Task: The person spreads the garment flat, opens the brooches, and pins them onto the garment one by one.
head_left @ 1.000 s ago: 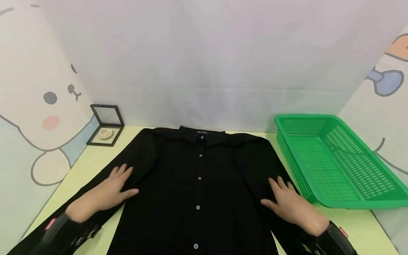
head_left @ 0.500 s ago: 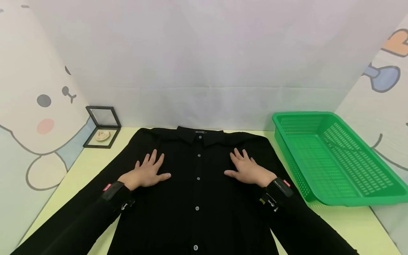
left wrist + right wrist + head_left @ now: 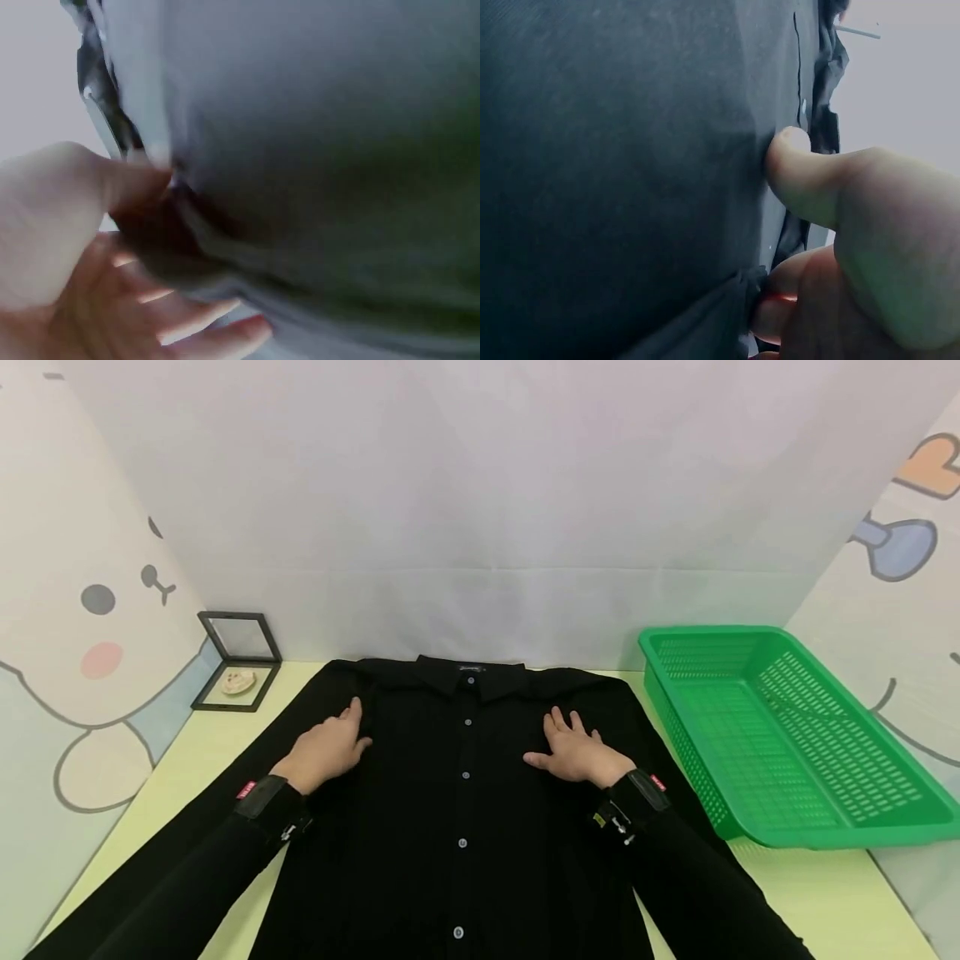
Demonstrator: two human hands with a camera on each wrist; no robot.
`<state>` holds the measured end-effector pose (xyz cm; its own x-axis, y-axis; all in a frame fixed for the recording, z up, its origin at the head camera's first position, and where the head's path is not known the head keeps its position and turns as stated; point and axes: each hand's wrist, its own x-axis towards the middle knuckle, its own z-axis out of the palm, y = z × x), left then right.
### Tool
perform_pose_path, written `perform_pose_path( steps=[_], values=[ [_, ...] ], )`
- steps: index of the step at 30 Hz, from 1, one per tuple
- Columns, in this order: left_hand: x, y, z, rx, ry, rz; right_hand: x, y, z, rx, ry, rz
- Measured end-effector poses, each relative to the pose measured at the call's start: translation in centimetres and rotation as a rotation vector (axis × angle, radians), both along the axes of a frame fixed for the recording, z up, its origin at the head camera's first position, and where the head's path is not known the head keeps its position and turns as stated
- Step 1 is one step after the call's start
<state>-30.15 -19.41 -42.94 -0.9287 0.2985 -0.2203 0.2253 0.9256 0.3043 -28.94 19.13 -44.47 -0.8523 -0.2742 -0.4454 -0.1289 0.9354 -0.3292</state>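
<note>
A black button-up shirt (image 3: 420,827) lies front up, its collar towards the back wall and its sleeves angled down to both sides. On the shirt's left side, near the shoulder, my left hand (image 3: 322,756) pinches the cloth. The left wrist view shows its thumb (image 3: 142,184) against a fold of the fabric, with the fingers curled below. My right hand (image 3: 577,753) rests on the shirt's right chest with fingers spread. In the right wrist view its thumb (image 3: 802,172) lies against the cloth, and the fingers are partly hidden.
A green plastic basket (image 3: 690,760) stands at the right of the pale yellow table (image 3: 810,893). At the back left, a hinged black frame (image 3: 240,660) stands open with a small pale object (image 3: 238,682) in its lower half. White walls (image 3: 480,510) enclose the table.
Both hands moved inwards and up the shirt from over the sleeves and lay spread on the chest. Since then, the left hand has shifted slightly left and curled its fingers; the right stays nearly still.
</note>
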Motion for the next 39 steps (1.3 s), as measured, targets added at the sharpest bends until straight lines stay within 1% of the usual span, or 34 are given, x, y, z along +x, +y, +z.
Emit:
perform_pose_path(
  steps=[1,3,5,8,9,11,13,16,18,20,22,24,26,27,29,30,31,34,35,37,39],
  values=[
    [0.0,-0.3,0.1,0.008,0.056,0.026,0.0,0.0,0.0,-0.006,-0.001,0.004],
    [0.0,-1.1,0.4,0.059,0.127,0.074,0.1,0.1,0.1,-0.015,-0.005,0.009],
    [0.0,-2.0,1.0,0.122,0.154,0.120,0.2,0.1,0.2,-0.016,-0.006,0.010],
    [-0.1,-3.3,1.9,0.164,0.172,0.171,0.2,0.1,0.2,-0.012,-0.004,0.008],
    [-0.1,-3.5,2.2,0.170,0.186,0.178,0.2,0.1,0.2,-0.011,-0.005,0.006],
    [-0.2,-3.7,2.2,0.175,0.214,0.186,0.3,0.2,0.1,-0.006,-0.006,0.001],
    [-0.1,-3.4,2.2,0.203,0.211,0.184,0.3,0.3,0.0,-0.004,-0.009,-0.005],
    [0.1,-2.2,1.6,0.259,0.200,0.158,0.3,0.3,-0.1,-0.003,-0.008,-0.011],
    [0.3,-1.2,1.1,0.279,0.182,0.111,0.2,0.3,-0.2,-0.009,-0.003,-0.012],
    [0.5,-0.2,0.5,0.270,0.165,0.050,0.2,0.3,-0.2,-0.012,-0.003,-0.013],
    [0.7,0.6,-0.2,0.234,0.124,-0.017,0.2,0.2,-0.3,-0.012,-0.005,-0.014],
    [0.9,1.1,-0.7,0.170,0.074,-0.059,0.1,0.1,-0.4,-0.012,-0.005,-0.014],
    [1.0,1.4,-1.2,0.099,0.023,-0.083,0.1,0.0,-0.5,-0.009,-0.005,-0.015],
    [1.1,1.5,-1.4,0.068,0.008,-0.093,0.1,0.0,-0.6,-0.009,-0.005,-0.017],
    [1.1,1.5,-1.5,0.026,0.005,-0.097,0.1,0.0,-0.7,-0.008,-0.004,-0.020],
    [1.1,1.5,-1.5,0.017,0.018,-0.090,0.1,0.0,-0.7,-0.008,-0.004,-0.022],
    [1.0,1.4,-1.4,0.025,0.035,-0.066,0.1,0.0,-0.7,-0.007,-0.005,-0.023],
    [0.9,0.9,-0.6,0.084,0.113,0.053,0.2,-0.2,-0.5,0.005,-0.007,-0.023],
    [0.8,0.6,-0.3,0.110,0.139,0.100,0.2,-0.3,-0.3,0.018,0.000,-0.020],
    [0.7,-0.1,0.5,0.159,0.179,0.170,0.2,-1.0,0.3,0.046,0.024,-0.007],
    [0.7,-0.9,1.2,0.182,0.214,0.199,0.0,-2.3,1.3,0.049,0.067,0.019]
  ],
)
